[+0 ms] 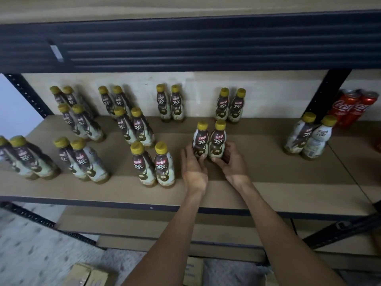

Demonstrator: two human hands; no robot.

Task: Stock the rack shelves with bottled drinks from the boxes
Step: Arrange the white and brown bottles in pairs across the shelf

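So both arms reach in over the front edge of the shelf [257, 162], about midway along it. The left hand [193, 168] grips the base of the first bottle [201, 139], fingers [188, 150] curled round its left side and thumb across the front. The right hand [232, 162] does the same on the second bottle [218, 139], fingers wrapped round its right side.

Both bottles stand upright, touching side by side, bases on the board roughly halfway between the front and back edges. They're the Kopiko 78°C kind: yellow cap, dark brown label up top, cream swirl lower down, labels facing out.

Behind them a back pair [231, 106] stands by the back edge, and just left of the left hand there's a near pair [153, 164]. More pairs sit in rows toward the left end.

To the right, bare board runs to a far pair [309, 139] near the right post [327, 93], with red Coca-Cola cans [348, 108] past it. A bare strip also runs along the front edge. Cardboard boxes [88, 275] sit on the floor below.
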